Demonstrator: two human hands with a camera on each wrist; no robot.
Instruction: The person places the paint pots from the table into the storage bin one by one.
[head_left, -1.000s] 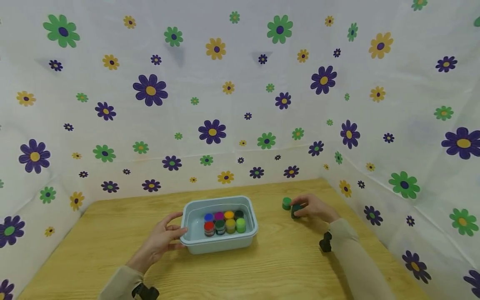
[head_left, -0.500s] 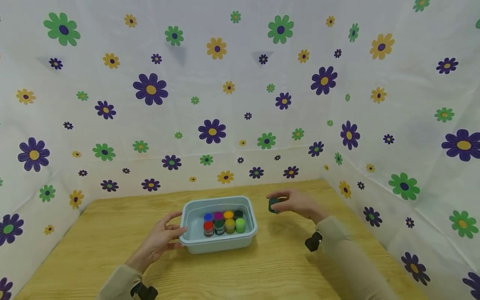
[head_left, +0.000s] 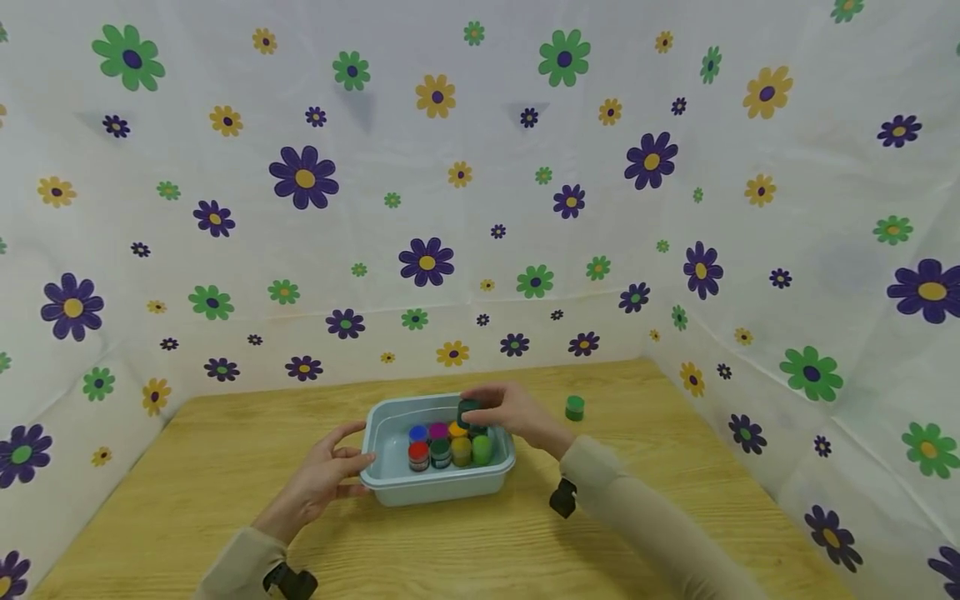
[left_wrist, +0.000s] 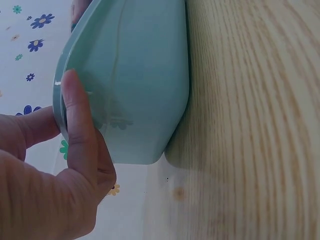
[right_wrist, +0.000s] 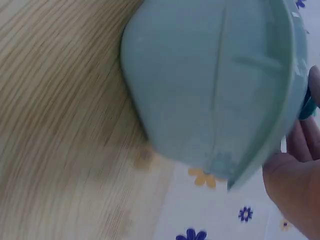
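Note:
A light blue plastic tub (head_left: 438, 494) stands on the table, holding several small paint jars in two rows. Among them are a red jar (head_left: 418, 455), a dark green one, an ochre one and a light green jar (head_left: 482, 450). My left hand (head_left: 322, 477) grips the tub's left rim, thumb over the edge and fingers beneath, as the left wrist view also shows. Above the tub's back right corner my right hand (head_left: 513, 414) pinches a dark teal paint jar (head_left: 468, 410) between thumb and fingers, hiding part of the jars below.
A green paint jar (head_left: 574, 407) stands on the wooden table (head_left: 450, 550) to the right of the tub. Flower-patterned white sheeting (head_left: 480, 167) encloses the table at the back and on both sides.
My right hand has lifted the dark teal paint jar off the table and carried it left to over the tub. The left hand and tub stay in place.

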